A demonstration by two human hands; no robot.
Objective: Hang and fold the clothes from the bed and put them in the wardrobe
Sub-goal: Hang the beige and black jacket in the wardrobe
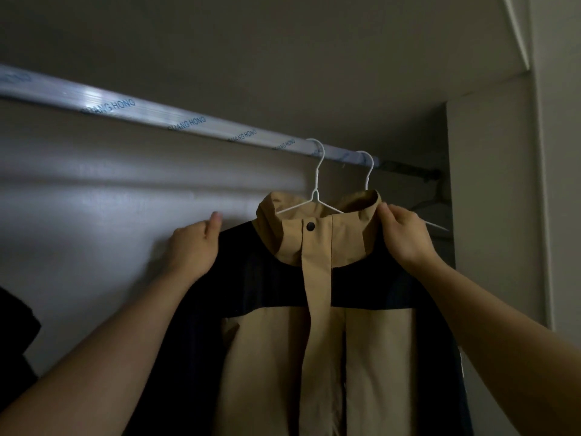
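At the 8 o'clock edge of the view a dark piece of cloth shows in part, too dim to tell what it is. Above it a silver metal wardrobe rail wrapped in clear film with blue lettering runs from the 10 o'clock edge down toward 2 o'clock, under the grey wardrobe ceiling and in front of the pale back wall. The left hand, its bare forearm rising from 7 o'clock, rests on the left shoulder of a tan and navy hooded jacket with a dark snap at the collar; its grip is curled around the shoulder edge with the thumb raised, though whether the fingers behind the cloth actually pinch it cannot be told. The jacket hangs at the centre of the view on a thin white wire hanger, whose hook sits over the rail at about 12 o'clock from the collar. Just to the right a second white wire hanger also hooks over the rail, its hook rising behind the tan hood and one arm poking out past the right hand. The right hand, coming in from 4 o'clock, has its grip pressed together on the right edge of the hood, thumb and fingertips pinching the tan cloth. At 3 o'clock stands the white side panel of the wardrobe.
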